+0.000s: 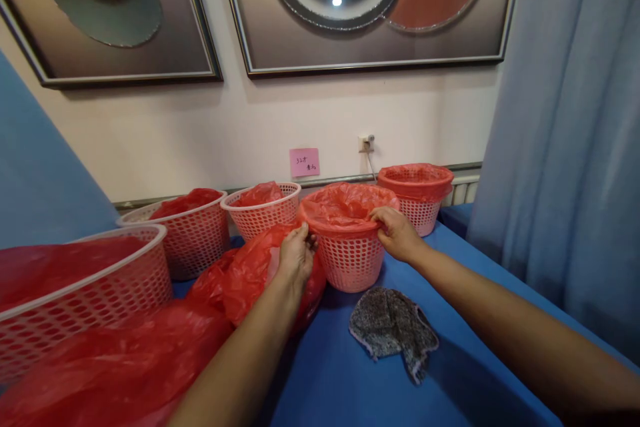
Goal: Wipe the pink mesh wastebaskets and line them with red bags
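Observation:
A white plastic basket (350, 263) with a mesh wall stands upright on the blue surface in front of me. A red plastic bag (345, 203) lines it and is folded over its rim. At the left side of that rim, my left hand (297, 257) is closed on the bag's edge, with its thumb on top and its fingers partly hidden. My right hand (397, 233) pinches the bag at the right side of the rim. A crumpled dark grey cloth (393, 323) lies just in front of the basket.
Behind to the right stands another bag-lined basket (419, 210). Several baskets holding red bags line the left, including a large near one (145, 273). Puffed red bags (250, 273) lie beside my left arm. A blue curtain (560, 113) hangs right; a wall socket (367, 143) is behind.

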`<state>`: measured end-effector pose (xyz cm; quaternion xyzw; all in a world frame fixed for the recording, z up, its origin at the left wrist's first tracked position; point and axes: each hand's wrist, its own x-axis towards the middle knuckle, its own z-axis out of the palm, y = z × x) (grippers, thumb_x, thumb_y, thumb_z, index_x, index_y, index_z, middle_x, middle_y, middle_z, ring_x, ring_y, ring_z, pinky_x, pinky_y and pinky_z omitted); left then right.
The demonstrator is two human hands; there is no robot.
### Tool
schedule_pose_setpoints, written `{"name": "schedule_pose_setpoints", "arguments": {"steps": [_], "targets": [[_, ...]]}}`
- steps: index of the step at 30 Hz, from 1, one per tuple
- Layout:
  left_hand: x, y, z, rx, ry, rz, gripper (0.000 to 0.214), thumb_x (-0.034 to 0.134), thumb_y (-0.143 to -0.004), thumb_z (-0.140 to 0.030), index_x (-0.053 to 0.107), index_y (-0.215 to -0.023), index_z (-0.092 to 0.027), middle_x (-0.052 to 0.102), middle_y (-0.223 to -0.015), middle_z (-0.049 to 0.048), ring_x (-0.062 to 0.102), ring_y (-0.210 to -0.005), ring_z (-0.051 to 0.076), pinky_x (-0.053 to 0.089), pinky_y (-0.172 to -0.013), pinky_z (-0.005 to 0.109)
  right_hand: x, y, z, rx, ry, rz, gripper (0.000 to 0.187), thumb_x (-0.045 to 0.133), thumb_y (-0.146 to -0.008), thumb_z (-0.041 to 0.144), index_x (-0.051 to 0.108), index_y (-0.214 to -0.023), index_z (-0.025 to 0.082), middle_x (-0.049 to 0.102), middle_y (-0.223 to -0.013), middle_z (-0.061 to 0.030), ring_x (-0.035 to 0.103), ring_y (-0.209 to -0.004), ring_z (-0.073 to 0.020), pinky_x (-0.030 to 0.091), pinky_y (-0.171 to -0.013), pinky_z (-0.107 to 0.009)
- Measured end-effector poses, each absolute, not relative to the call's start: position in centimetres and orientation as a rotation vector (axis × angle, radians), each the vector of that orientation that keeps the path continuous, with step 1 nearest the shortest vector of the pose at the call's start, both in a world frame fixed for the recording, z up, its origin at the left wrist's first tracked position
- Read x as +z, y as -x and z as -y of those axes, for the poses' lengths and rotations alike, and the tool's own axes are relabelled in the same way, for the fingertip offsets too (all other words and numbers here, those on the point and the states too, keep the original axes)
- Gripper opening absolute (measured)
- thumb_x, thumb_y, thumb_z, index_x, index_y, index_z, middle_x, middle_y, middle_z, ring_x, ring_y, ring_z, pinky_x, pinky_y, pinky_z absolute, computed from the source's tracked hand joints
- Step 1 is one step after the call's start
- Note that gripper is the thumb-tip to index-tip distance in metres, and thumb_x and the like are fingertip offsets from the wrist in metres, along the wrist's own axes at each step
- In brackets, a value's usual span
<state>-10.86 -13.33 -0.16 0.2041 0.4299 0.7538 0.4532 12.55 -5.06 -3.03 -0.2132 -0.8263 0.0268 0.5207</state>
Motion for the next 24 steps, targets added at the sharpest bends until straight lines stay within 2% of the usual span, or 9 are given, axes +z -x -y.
{"name": "schedule_pose_setpoints", "arguments": {"steps": [5,9,13,16,18,20,22,24], "targets": [[-2.1,11.0,13.8,1.743,-0.443,-1.135,0.020,0.068,-0.088,-0.017,0.058,-0.071,-0.017,0.062,-0.060,0.0005,0.058,-0.048,0.012,0.049,-0.052,0.022,-3.2,-12.7,5.0,0.086,0.525,1.962,0.034,0.049,-0.066,0.000,0.056,-0.090,0.024,0.070,-0.103,-0.0076,0.066,-0.099,-0.0249,0.053,-0.091,-0.043],[-1.1,12.1,12.7,1.803,-0.463,-1.152,0.021,0.065,-0.091,-0.027,0.060,-0.072,-0.020,0.066,-0.064,0.0004,0.062,-0.054,0.013,0.051,-0.054,0.023,-3.4,-12.5,4.9,0.082,0.543,1.947,0.031,0.050,-0.067,0.001,0.055,-0.089,0.023,0.070,-0.103,-0.0086,0.066,-0.100,-0.0257,0.053,-0.091,-0.045],[-1.0,12.7,11.8,1.844,-0.548,-1.237,0.013,0.072,-0.081,-0.021,0.061,-0.073,-0.021,0.066,-0.063,-0.0014,0.062,-0.053,0.012,0.049,-0.055,0.022,-3.5,-12.5,5.0,0.088,0.523,1.941,0.030,0.050,-0.068,0.001,0.055,-0.088,0.023,0.070,-0.105,-0.0090,0.066,-0.100,-0.0257,0.053,-0.091,-0.045],[-2.5,12.3,12.1,1.831,-0.627,-1.354,0.011,0.068,-0.078,-0.020,0.060,-0.072,-0.020,0.062,-0.059,-0.0001,0.061,-0.052,0.014,0.049,-0.053,0.024,-3.4,-12.8,5.2,0.102,0.499,1.928,0.032,0.051,-0.070,0.002,0.056,-0.093,0.023,0.069,-0.108,-0.0094,0.065,-0.103,-0.0257,0.052,-0.094,-0.046],[-3.2,12.0,12.7,1.882,-0.708,-1.429,0.006,0.065,-0.078,-0.020,0.059,-0.077,-0.019,0.066,-0.069,0.0031,0.067,-0.065,0.018,0.053,-0.061,0.027,-3.2,-13.0,5.5,0.099,0.470,1.944,0.032,0.053,-0.073,0.004,0.057,-0.098,0.023,0.069,-0.111,-0.0094,0.064,-0.106,-0.0257,0.050,-0.098,-0.047],[-3.2,11.7,13.5,1.996,-0.790,-1.488,0.015,0.064,-0.077,-0.017,0.060,-0.091,-0.020,0.070,-0.096,0.0070,0.070,-0.095,0.022,0.056,-0.082,0.032,-3.0,-13.2,5.8,0.078,0.457,1.989,0.028,0.053,-0.075,0.007,0.057,-0.098,0.023,0.068,-0.112,-0.0088,0.063,-0.107,-0.0257,0.047,-0.099,-0.048],[-2.3,11.6,14.3,2.118,-1.006,-1.560,0.035,0.064,-0.074,-0.012,0.060,-0.107,-0.022,0.065,-0.126,0.0078,0.058,-0.126,0.023,0.048,-0.106,0.037,-2.9,-13.2,6.3,0.038,0.493,2.043,0.024,0.053,-0.075,0.008,0.056,-0.095,0.023,0.068,-0.106,-0.0080,0.062,-0.101,-0.0256,0.046,-0.096,-0.046],[-0.8,11.7,15.1,2.047,-1.564,-1.680,0.049,0.060,-0.070,-0.006,0.060,-0.116,-0.023,0.057,-0.142,0.0071,0.045,-0.141,0.025,0.035,-0.120,0.044,-2.9,-13.3,6.8,-0.013,0.563,2.080,0.020,0.053,-0.074,0.010,0.055,-0.090,0.022,0.066,-0.094,-0.0068,0.059,-0.091,-0.0251,0.046,-0.089,-0.043]]}}
